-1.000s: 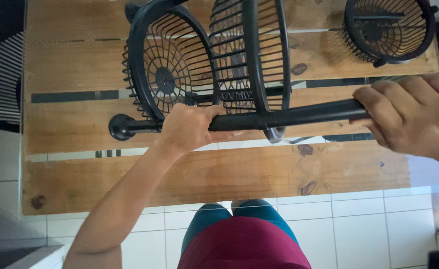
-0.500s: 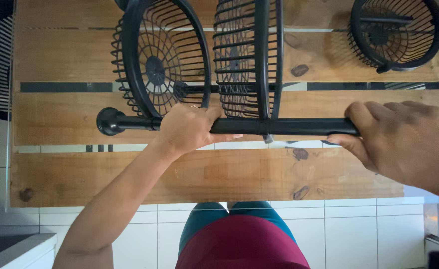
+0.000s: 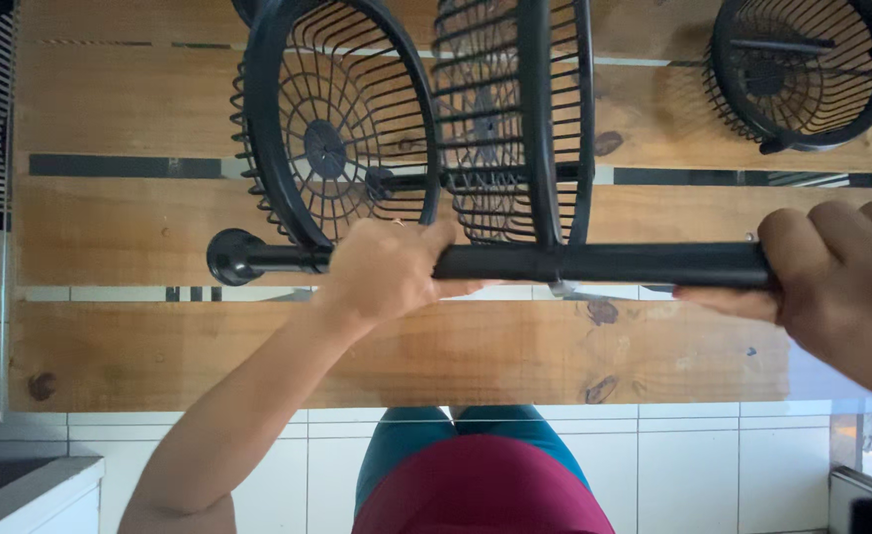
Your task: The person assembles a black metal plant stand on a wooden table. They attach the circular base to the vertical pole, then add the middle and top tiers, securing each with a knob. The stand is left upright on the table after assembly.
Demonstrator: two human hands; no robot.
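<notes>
A wooden plank counter (image 3: 258, 346) fills most of the view, with dark gaps between its boards and white floor tiles (image 3: 713, 465) along the 6 o'clock edge. Over it lies a black wire-basket stand (image 3: 515, 129), tipped on its side: one round basket (image 3: 332, 129) faces the camera at 11 o'clock, a second basket (image 3: 525, 109) stands edge-on at 12 o'clock, and both join a black pole (image 3: 614, 263) that runs level across the middle from 9 to 3 o'clock. A knob (image 3: 230, 255) caps the pole's 9 o'clock end. A separate, smaller black basket (image 3: 802, 69) rests on the counter at 2 o'clock, well apart from the stand. The right hand (image 3: 841, 287) at 3 o'clock has its fingers (image 3: 802, 232) curled over the pole's end, gripping it. The left hand (image 3: 387, 272), near the centre, wraps the pole just beside the first basket's rim, its fingers closed round the bar. The person's maroon top (image 3: 485, 489) and teal trousers (image 3: 406, 435) show at 6 o'clock.
</notes>
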